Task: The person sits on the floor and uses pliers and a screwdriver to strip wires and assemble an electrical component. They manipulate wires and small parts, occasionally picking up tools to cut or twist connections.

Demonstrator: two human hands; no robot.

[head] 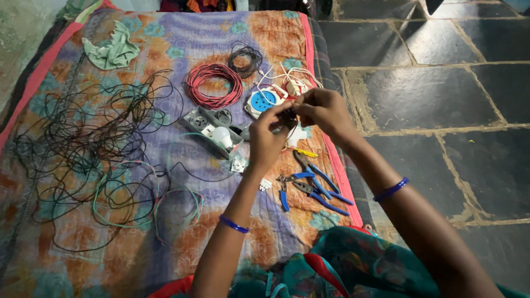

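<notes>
Head view: left hand [266, 138] and right hand [322, 110] met above the cloth, fingers pinched narrow on a small dark part [287, 117], w/ pliers [314, 186] just below. Judged best practice: hold the part steady and close to the eyes, approx. centred. Surface was a patterned cloth [165, 49] w/ a red wire coil [214, 84] and tangled black wire [83, 143]; stone floor [430, 83] beside.

A small dark electrical part [287, 117] is pinched between both hands above the patterned cloth.
</notes>
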